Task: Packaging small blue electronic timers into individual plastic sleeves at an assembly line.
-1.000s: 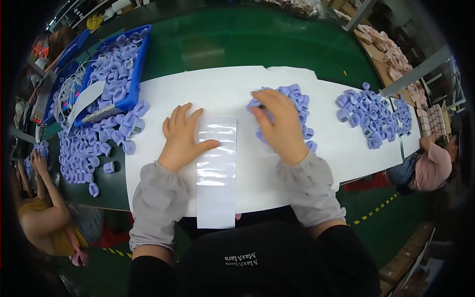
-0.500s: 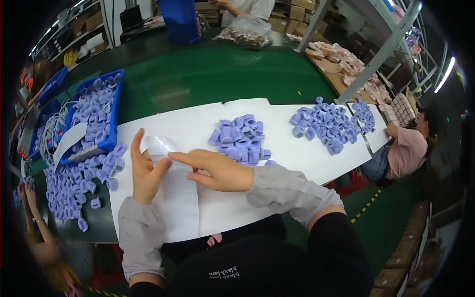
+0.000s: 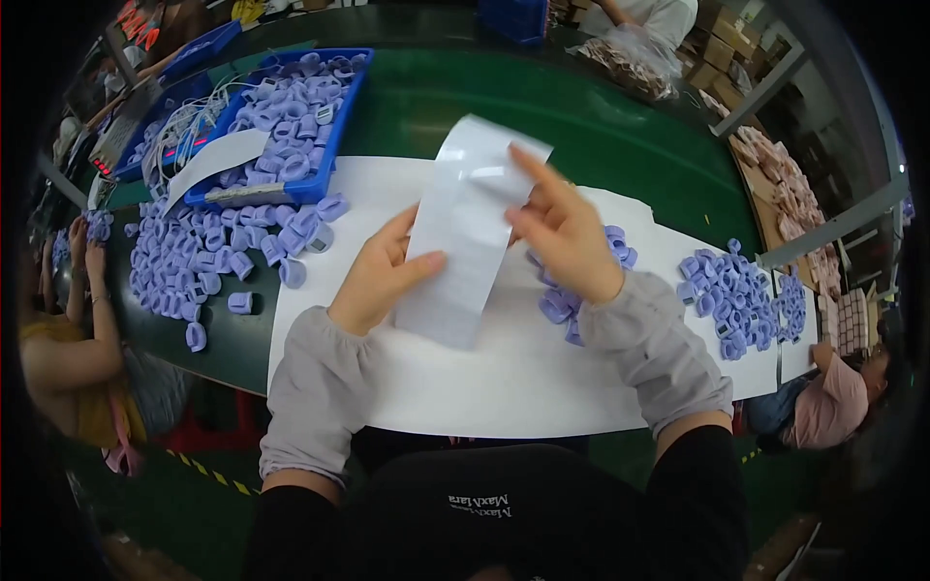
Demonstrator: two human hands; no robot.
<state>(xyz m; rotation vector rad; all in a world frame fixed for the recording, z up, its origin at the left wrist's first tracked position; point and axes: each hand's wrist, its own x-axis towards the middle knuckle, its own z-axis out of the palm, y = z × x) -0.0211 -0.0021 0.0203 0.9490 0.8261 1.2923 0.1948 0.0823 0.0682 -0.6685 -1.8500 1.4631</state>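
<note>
- Head view: from where I stand, the glossy white strip slants between both hands, over the white table covering.
- The left hand grips its left edge, thumb on top; the right hand has a fingertip at the upper right, but I can't tell whether it pinches.
- A light, even hold on the edges should avoid creases, I'd judge.
- The blue bin is heaped with lavender pieces; more lie outside it.
- White cables lie across another blue bin, with similar pieces inside.
</note>
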